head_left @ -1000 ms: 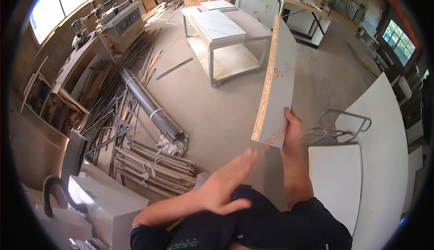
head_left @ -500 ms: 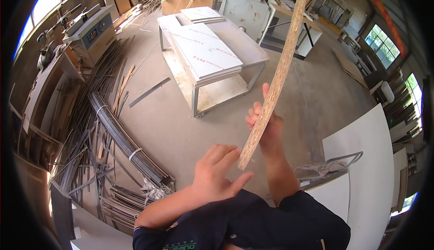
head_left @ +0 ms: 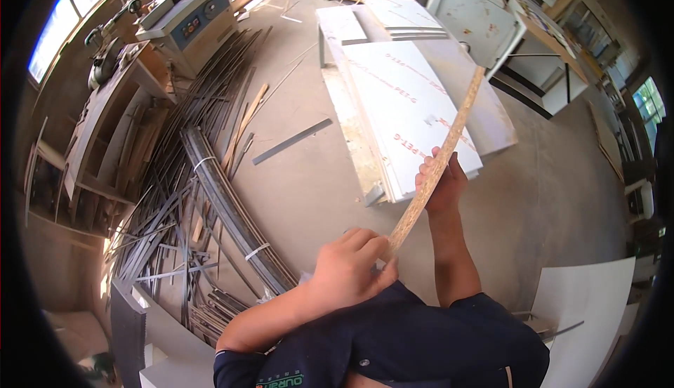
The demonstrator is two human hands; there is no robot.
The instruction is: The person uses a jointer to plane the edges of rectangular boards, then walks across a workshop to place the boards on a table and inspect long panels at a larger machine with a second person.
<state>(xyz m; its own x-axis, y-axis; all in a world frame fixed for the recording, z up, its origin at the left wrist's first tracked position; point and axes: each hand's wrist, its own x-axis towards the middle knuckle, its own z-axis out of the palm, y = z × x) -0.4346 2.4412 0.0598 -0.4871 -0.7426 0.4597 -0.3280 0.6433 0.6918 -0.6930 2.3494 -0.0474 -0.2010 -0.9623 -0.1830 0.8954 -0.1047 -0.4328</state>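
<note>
A particleboard panel (head_left: 453, 137) is held up in front of me with its raw, speckled brown edge toward me. It slants from the lower left near my body to the upper right. My right hand (head_left: 449, 184) grips it around the middle, fingertips showing on the left side and the palm on the right. At its near end my left hand (head_left: 349, 261) has its fingers curled in, with thumb and fingers closed on the corner. The panel's faces are mostly hidden, as I see it nearly edge-on.
Ahead stands a low cart (head_left: 502, 125) stacked with white film-covered boards (head_left: 411, 96). To the left lie bundled dark strips (head_left: 235, 209) and a heap of loose strips. A machine with a blue panel (head_left: 196, 23) stands farther left. A white sheet (head_left: 586, 311) leans at the lower right.
My left hand has gone from open beside the panel to closed on its near end. The panel's far end has come down, and my view has swung left.
</note>
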